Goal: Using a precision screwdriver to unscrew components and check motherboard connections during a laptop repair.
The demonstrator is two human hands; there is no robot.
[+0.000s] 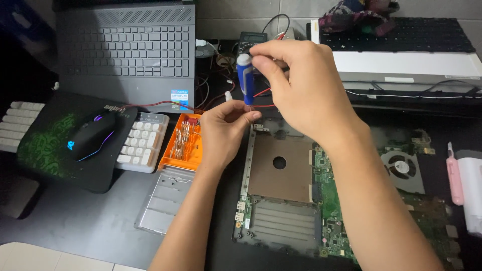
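Screwdriver (245, 80), blue handle with a white cap, stands upright above the top left corner of the opened laptop chassis (281, 200). Largest items first: dark surface (75, 221) carries everything. A grey laptop (125, 50) sits at the far left, keyboard facing the camera. A second dark keyboard unit (401, 37) with a white panel lies at the far right, with a bundle of patterned cloth (351, 12) on its back edge. The opened chassis lies in the centre, showing a brown metal plate (278, 168) with a round hole, a green circuit board (334, 211) to its right, and a fan (401, 168) further right. A black mouse pad (45, 150) with a green pattern lies at left, bearing a black mouse (90, 135) lit blue. A white keyboard (143, 143) lies partly beneath the pad. An orange bit tray (183, 143) sits just beside the left hand, with its clear lid (163, 200) nearer the camera. A pink tool (454, 175) lies at the right edge. Red wires (165, 104) run behind the hands.

Right hand (301, 85): fingers closed around the top of the screwdriver handle, grasping it from the right. Left hand (223, 133): fingertips pinched at the lower shaft near the tip, steadying it at the chassis corner. The tip itself is hidden by the fingers.
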